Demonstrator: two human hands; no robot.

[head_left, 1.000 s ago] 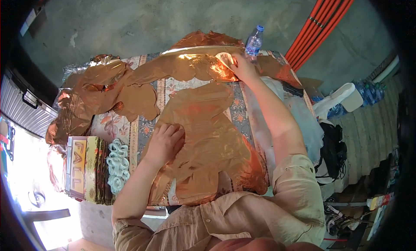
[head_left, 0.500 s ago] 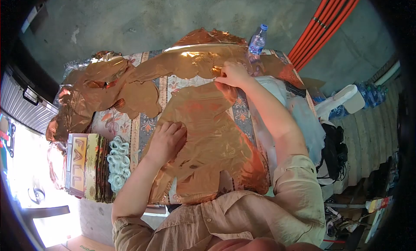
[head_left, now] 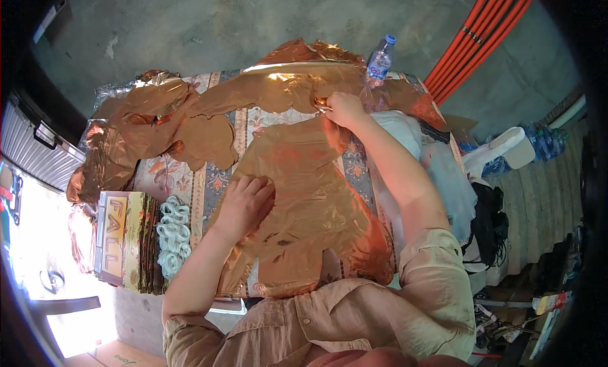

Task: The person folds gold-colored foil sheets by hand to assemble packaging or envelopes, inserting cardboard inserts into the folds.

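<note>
A large copper foil balloon (head_left: 297, 196), flat and uninflated by its look, lies shiny and creased across the patterned tablecloth in front of me. My left hand (head_left: 247, 205) rests on its left side, fingers bent and slightly apart, with the fingertips partly hidden. At the balloon's upper right corner, my right hand (head_left: 346, 110) is closed in a pinch on a fold of foil. Just beyond that hand lies a second copper foil piece (head_left: 253, 93) with a scalloped edge, close to the fingers. Exactly which layer the pinch holds is partly hidden.
More crumpled copper foil (head_left: 126, 139) covers the table's left end. A box marked FALL (head_left: 113, 240) and white coiled ribbons (head_left: 173, 234) stand at the near left. A water bottle (head_left: 380, 63) stands at the far edge. Clear plastic bags (head_left: 446, 183) lie right; orange pipes (head_left: 478, 37) rise beyond.
My right hand has shifted slightly and pinches the foil at the corner more closely. The left hand stays nearly still on the balloon.
</note>
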